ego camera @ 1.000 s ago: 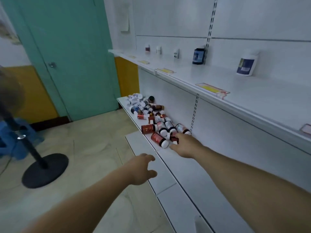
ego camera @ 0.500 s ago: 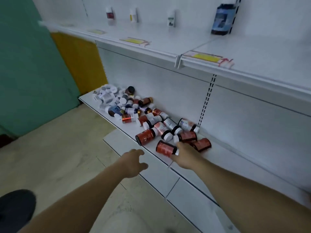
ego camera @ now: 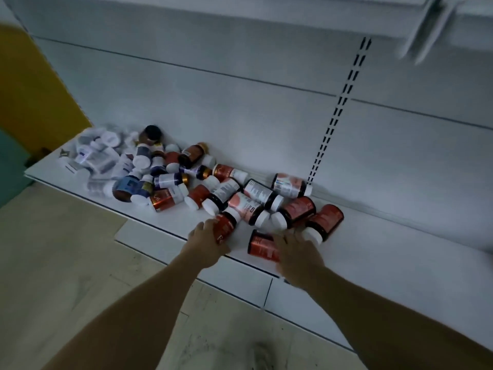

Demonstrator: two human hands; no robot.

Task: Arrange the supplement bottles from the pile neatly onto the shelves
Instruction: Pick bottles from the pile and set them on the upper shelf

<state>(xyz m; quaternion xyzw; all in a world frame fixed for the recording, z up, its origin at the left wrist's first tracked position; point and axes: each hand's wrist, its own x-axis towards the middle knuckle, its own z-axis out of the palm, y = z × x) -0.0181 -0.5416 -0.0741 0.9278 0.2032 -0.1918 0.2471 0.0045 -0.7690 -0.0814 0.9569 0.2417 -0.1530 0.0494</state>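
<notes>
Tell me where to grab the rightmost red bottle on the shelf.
Grip the rightmost red bottle round its middle, from above: it lies on its side, white cap toward the front, bare shelf on its right, another bottle close on its left.

Left hand (ego camera: 206,243) round red bottle (ego camera: 226,227), right hand (ego camera: 297,253) on second red bottle (ego camera: 261,246)

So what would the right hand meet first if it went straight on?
Most likely the white cap of the rightmost red bottle, lying just beyond the right hand, though depth is unclear.
</notes>
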